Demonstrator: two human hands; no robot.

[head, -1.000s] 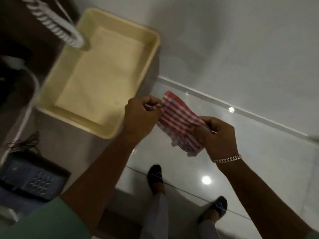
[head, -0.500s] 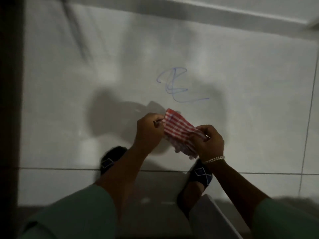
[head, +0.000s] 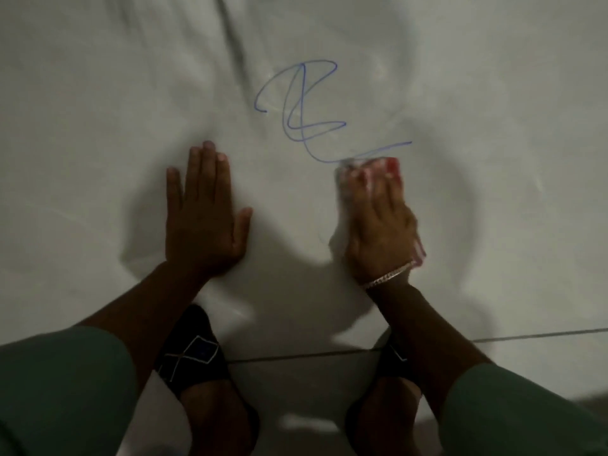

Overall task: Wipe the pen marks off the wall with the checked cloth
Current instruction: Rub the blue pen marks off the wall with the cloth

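A blue pen scribble (head: pixel 307 113) runs across the pale wall (head: pixel 493 93), its tail stretching right to just above my right hand. My right hand (head: pixel 378 222) presses the red-and-white checked cloth (head: pixel 390 166) flat on the wall; the cloth shows past my fingertips and at my wrist's right side, and its top edge touches the lower stroke of the scribble. It looks blurred. My left hand (head: pixel 204 209) lies flat on the wall to the left of the marks, fingers spread, holding nothing.
Below my arms, a dark seam (head: pixel 526 335) marks where the wall meets the floor. My two feet in dark patterned shoes (head: pixel 190 357) stand close to the wall. Green sleeves (head: pixel 59 390) cover my upper arms.
My left hand let go of the cloth and went flat on the wall. My right hand carried the cloth up to the wall, under the scribble. The view closed in on the wall.
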